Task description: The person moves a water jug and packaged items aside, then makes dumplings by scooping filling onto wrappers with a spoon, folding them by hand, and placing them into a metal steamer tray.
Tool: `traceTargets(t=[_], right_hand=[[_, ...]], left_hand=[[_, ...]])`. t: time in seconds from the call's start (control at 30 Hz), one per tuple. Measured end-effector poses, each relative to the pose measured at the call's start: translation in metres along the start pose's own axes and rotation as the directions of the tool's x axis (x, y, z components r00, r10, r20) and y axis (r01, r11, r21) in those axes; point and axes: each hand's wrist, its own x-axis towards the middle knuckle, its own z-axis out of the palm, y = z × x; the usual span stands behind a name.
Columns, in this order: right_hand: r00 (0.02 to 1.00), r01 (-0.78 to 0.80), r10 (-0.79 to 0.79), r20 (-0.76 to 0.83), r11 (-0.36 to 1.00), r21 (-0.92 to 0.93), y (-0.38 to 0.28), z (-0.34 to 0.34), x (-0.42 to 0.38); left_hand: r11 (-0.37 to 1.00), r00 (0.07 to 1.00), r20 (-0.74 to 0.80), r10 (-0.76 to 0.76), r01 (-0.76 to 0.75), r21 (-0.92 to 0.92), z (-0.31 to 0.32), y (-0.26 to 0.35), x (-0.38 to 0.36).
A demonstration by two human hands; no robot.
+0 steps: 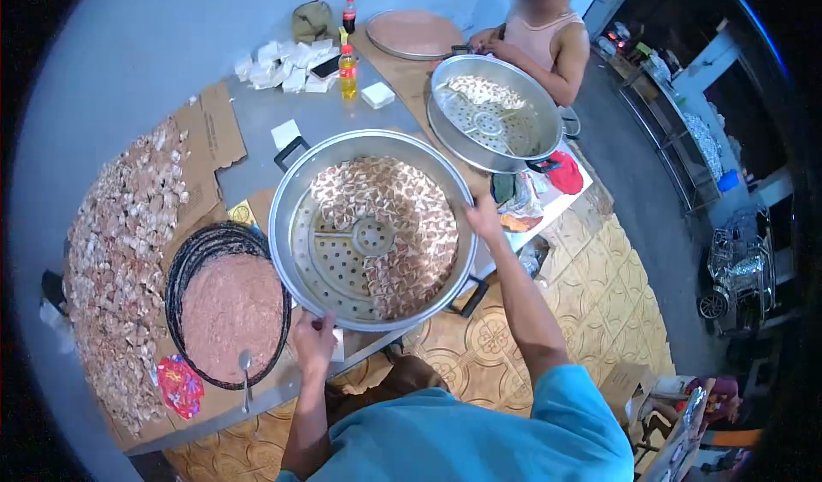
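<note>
My left hand [314, 342] is closed on the near left rim of a large metal steamer pot [330, 283]. On the pot's right rim my right hand [485, 218] is closed too. Small folded dumplings [419, 225] cover the upper and right parts of its perforated floor, and the lower left part of the floor is bare. Left of the pot stands a black-rimmed round container of pinkish filling [233, 311], with a spoon [246, 371] at its near edge. Many more dumplings [128, 259] lie spread on cardboard at the far left.
A person [548, 41] stands behind a second steamer pot [548, 118]. Near the wall are wrapper stacks [291, 64], a yellow bottle [348, 75], a dark bottle [349, 15] and a round tray [415, 32]. A red packet [179, 387] lies at the front left.
</note>
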Motion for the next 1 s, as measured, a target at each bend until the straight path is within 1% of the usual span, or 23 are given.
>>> traceTargets(t=[0.07, 0.1, 0.13, 0.17, 0.2, 0.23, 0.27, 0.3, 0.33, 0.37, 0.4, 0.47, 0.5, 0.53, 0.57, 0.63, 0.7, 0.77, 0.8, 0.87, 0.9, 0.93, 1.0], right_hand=[[0.997, -0.037, 0.047, 0.068, 0.990, -0.137, -0.003, -0.001, 0.011], [0.990, 0.048, -0.066, -0.126, 0.989, -0.139, -0.020, 0.004, -0.002], [0.925, 0.211, -0.266, -0.272, 0.953, -0.216, -0.032, 0.007, -0.014], [0.816, 0.346, -0.443, -0.370, 0.888, -0.302, -0.042, 0.016, -0.029], [0.837, 0.348, -0.392, -0.381, 0.920, -0.183, -0.070, 0.019, -0.056], [0.915, 0.261, -0.249, -0.317, 0.965, -0.003, -0.097, 0.029, -0.090], [0.944, 0.254, -0.212, -0.252, 0.956, 0.149, -0.130, 0.042, -0.125], [0.945, 0.304, -0.249, -0.213, 0.908, 0.286, -0.158, 0.061, -0.157], [0.961, 0.275, -0.247, -0.124, 0.882, 0.383, -0.181, 0.082, -0.193], [0.935, 0.337, -0.354, -0.007, 0.885, 0.322, -0.184, 0.106, -0.223], [0.884, 0.425, -0.460, 0.088, 0.866, 0.263, -0.188, 0.123, -0.247], [0.839, 0.404, -0.463, 0.286, 0.882, 0.243, -0.193, 0.163, -0.286], [0.878, 0.189, -0.319, 0.356, 0.916, 0.355, -0.192, 0.188, -0.299], [0.863, 0.209, -0.316, 0.395, 0.934, 0.291, -0.192, 0.198, -0.302], [0.847, 0.233, -0.312, 0.430, 0.946, 0.227, -0.188, 0.214, -0.301], [0.857, 0.233, -0.303, 0.417, 0.949, 0.211, -0.171, 0.239, -0.299], [0.803, 0.366, -0.343, 0.487, 0.929, 0.050, -0.152, 0.254, -0.292], [0.805, 0.320, -0.294, 0.514, 0.947, 0.041, -0.143, 0.262, -0.289], [0.813, 0.313, -0.295, 0.501, 0.948, 0.050, -0.138, 0.266, -0.286], [0.816, 0.291, -0.260, 0.517, 0.956, 0.022, -0.145, 0.260, -0.289], [0.813, 0.211, -0.199, 0.547, 0.977, 0.041, -0.150, 0.259, -0.284], [0.805, 0.125, -0.129, 0.579, 0.991, 0.048, -0.155, 0.253, -0.281], [0.813, 0.179, -0.161, 0.560, 0.984, 0.024, -0.156, 0.248, -0.282]], left_hand=[[0.997, 0.997, 0.063, 0.050, -0.053, 0.054, -0.017, -0.024, -0.003], [0.995, 0.995, 0.019, 0.095, -0.096, 0.035, -0.035, -0.022, -0.010], [0.991, 0.990, -0.076, 0.118, -0.112, 0.079, -0.052, -0.037, -0.007], [0.986, 0.989, -0.051, 0.136, -0.130, 0.109, -0.082, -0.057, -0.009], [0.989, 0.995, -0.095, 0.030, -0.015, 0.147, -0.111, -0.050, -0.019], [0.979, 0.987, -0.139, -0.077, 0.101, 0.176, -0.140, -0.042, -0.030], [0.988, 0.991, -0.115, -0.062, 0.077, 0.132, -0.168, -0.055, -0.040], [0.983, 0.971, -0.225, -0.078, 0.112, 0.143, -0.190, -0.069, -0.054], [0.946, 0.957, -0.290, -0.026, 0.118, 0.303, -0.210, -0.109, -0.058], [0.930, 0.918, -0.396, 0.013, 0.134, 0.342, -0.222, -0.123, -0.071], [0.905, 0.917, -0.396, -0.056, 0.214, 0.367, -0.234, -0.147, -0.090], [0.887, 0.921, -0.359, -0.154, 0.289, 0.360, -0.242, -0.157, -0.107], [0.914, 0.935, -0.340, -0.100, 0.221, 0.341, -0.234, -0.169, -0.110], [0.930, 0.952, -0.302, -0.053, 0.158, 0.333, -0.228, -0.171, -0.116], [0.919, 0.953, -0.293, -0.082, 0.186, 0.347, -0.219, -0.178, -0.113], [0.901, 0.960, -0.277, -0.046, 0.160, 0.404, -0.211, -0.155, -0.107], [0.917, 0.950, -0.301, -0.085, 0.193, 0.350, -0.203, -0.157, -0.094], [0.913, 0.928, -0.352, 0.123, 0.034, 0.407, -0.196, -0.163, -0.082], [0.866, 0.926, -0.314, 0.208, -0.025, 0.500, -0.197, -0.159, -0.075], [0.855, 0.955, -0.296, 0.019, 0.138, 0.500, -0.204, -0.099, -0.082], [0.795, 0.926, -0.376, -0.028, 0.249, 0.554, -0.206, -0.079, -0.083], [0.782, 0.927, -0.374, -0.028, 0.253, 0.569, -0.209, -0.062, -0.084], [0.778, 0.912, -0.401, 0.083, 0.193, 0.598, -0.208, -0.042, -0.085]])
